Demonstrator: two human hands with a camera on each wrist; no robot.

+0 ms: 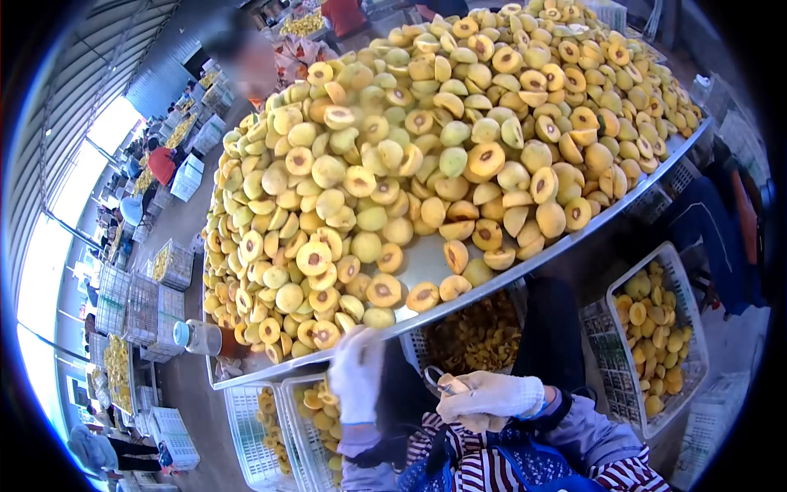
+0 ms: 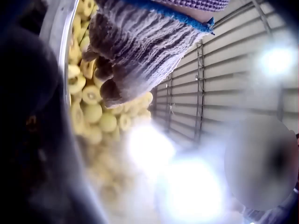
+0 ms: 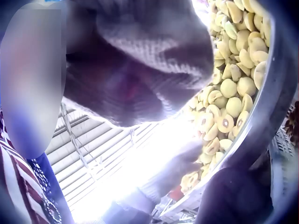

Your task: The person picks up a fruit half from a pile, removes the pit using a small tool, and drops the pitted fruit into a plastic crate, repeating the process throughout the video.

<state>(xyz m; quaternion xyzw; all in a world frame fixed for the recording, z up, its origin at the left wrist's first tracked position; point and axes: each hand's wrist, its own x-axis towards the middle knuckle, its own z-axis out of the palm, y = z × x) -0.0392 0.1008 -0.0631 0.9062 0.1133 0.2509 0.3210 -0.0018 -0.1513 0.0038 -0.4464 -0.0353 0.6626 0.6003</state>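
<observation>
Halved yellow fruit [image 1: 383,289], many with brown centres, lies heaped on a metal-edged table [image 1: 484,289]. My gloved left hand [image 1: 358,373] is at the table's near edge, blurred, beside the lowest fruit halves. In the left wrist view the left hand [image 2: 135,51] has its fingers loosely bent over the fruit [image 2: 92,113], and no object shows in them. My gloved right hand [image 1: 492,398] grips a small tool [image 1: 432,377] with a curved metal end, in front of my body. The right wrist view shows the right glove [image 3: 149,70] large and dark, its fingertips hidden.
Below the table edge stand a crate of brown pieces [image 1: 475,336] and, to the left, white crates [image 1: 246,410] with fruit. Another fruit crate [image 1: 697,361] is at the right. A lidded bottle [image 1: 201,337] stands at the table's left corner. A person [image 1: 299,61] is across the heap.
</observation>
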